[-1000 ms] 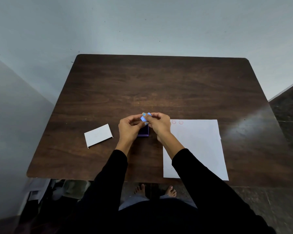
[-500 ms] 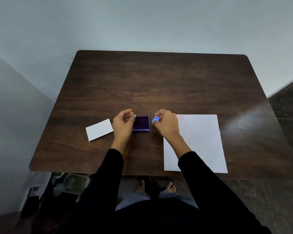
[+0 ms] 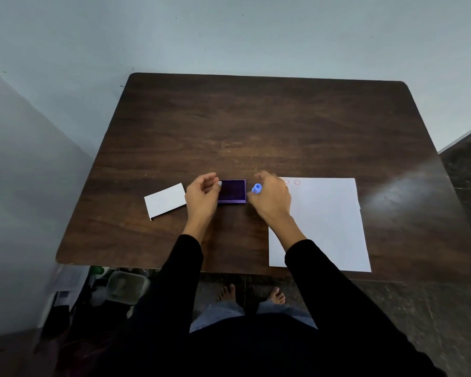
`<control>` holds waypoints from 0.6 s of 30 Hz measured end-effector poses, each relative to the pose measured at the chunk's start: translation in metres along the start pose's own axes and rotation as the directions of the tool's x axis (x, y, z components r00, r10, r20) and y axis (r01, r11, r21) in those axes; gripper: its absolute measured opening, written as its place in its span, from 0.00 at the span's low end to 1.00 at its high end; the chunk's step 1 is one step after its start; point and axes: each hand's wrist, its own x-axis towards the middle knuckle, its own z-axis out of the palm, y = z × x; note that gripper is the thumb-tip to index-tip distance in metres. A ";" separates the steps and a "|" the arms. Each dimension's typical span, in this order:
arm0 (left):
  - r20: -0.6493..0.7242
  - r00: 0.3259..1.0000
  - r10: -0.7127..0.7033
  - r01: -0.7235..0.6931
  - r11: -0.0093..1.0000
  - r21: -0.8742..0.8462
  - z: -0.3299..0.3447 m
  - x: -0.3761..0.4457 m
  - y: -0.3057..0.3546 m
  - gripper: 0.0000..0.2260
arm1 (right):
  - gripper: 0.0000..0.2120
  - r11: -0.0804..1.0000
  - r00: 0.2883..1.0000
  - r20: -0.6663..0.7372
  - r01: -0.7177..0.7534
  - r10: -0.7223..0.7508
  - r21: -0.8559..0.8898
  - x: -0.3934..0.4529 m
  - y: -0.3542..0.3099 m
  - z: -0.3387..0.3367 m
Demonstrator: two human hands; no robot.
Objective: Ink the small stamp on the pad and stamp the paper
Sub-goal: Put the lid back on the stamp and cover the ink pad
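No legible text; small blue stamp (image 3: 256, 188), rounded top, gripped in right hand (image 3: 272, 198) just right of open purple ink pad (image 3: 231, 191) on counter (image 3: 256, 126), w/ left hand (image 3: 201, 195) loosely curled, empty, at pad's left edge; paper (image 3: 326, 221) at right bears two smiley marks (image 3: 297, 182).

No words, brands or numbers can be read; the only signs are two small red smiley-face marks (image 3: 297, 182) stamped along the far edge of the paper (image 3: 326, 221).

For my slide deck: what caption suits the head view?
Right hand holds small blue stamp beside open purple ink pad, near white paper sheet.
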 end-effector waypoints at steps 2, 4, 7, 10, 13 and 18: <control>-0.018 1.000 0.006 -0.006 1.000 -0.010 -0.003 0.000 0.000 0.12 | 0.20 0.999 0.996 -0.078 0.045 -0.045 -0.004 -0.003 -0.007 -0.001; -0.050 0.999 0.020 -0.021 1.000 -0.024 -0.008 0.000 -0.001 0.12 | 0.20 0.991 0.981 -0.146 0.132 -0.126 0.035 -0.006 -0.018 0.002; -0.148 0.987 0.059 -0.062 0.998 -0.019 -0.021 0.000 -0.004 0.10 | 0.18 0.964 0.965 -0.076 0.258 -0.253 0.067 -0.010 -0.036 0.013; -0.273 0.954 0.123 -0.117 0.992 0.038 -0.040 -0.004 -0.007 0.09 | 0.17 0.928 0.928 0.057 0.364 -0.369 0.085 -0.016 -0.054 0.030; -0.344 0.916 0.204 -0.149 0.973 0.179 -0.061 -0.010 -0.015 0.12 | 0.17 0.883 0.872 0.140 0.468 -0.470 0.048 -0.026 -0.069 0.049; -0.439 0.879 0.184 -0.067 0.961 0.268 -0.081 -0.017 -0.030 0.19 | 0.18 0.837 0.823 0.266 0.540 -0.503 -0.087 -0.037 -0.081 0.073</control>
